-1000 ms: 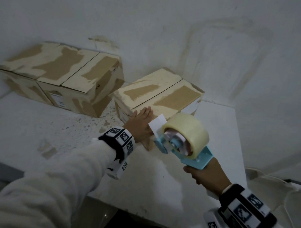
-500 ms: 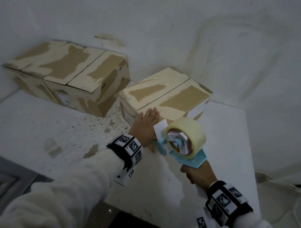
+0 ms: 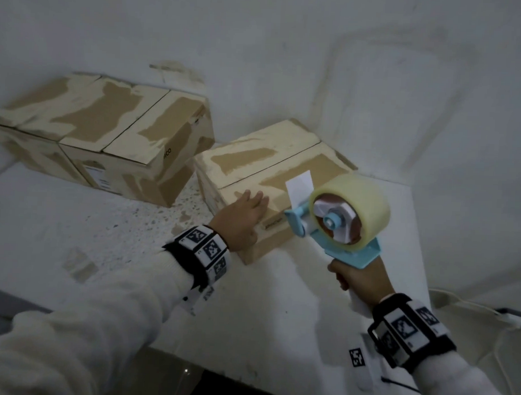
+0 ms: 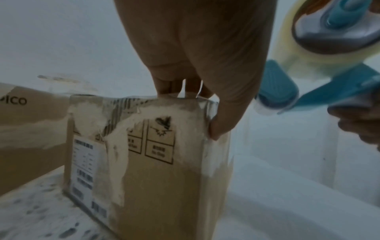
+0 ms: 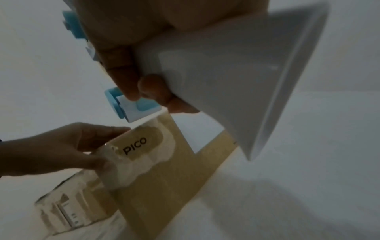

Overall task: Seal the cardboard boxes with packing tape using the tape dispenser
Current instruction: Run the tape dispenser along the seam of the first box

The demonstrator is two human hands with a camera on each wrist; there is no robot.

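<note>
Since a second ago, the tape dispenser (image 3: pixel 338 220) has risen toward the near box's (image 3: pixel 271 180) top edge, so taping looks about to begin. That box sits on the white table (image 3: pixel 75 208), scuffed pale, flaps closed. Left hand (image 3: pixel 244 214) lies flat, steadying its corner; right hand (image 3: pixel 360 274) grips the dispenser handle.
</note>
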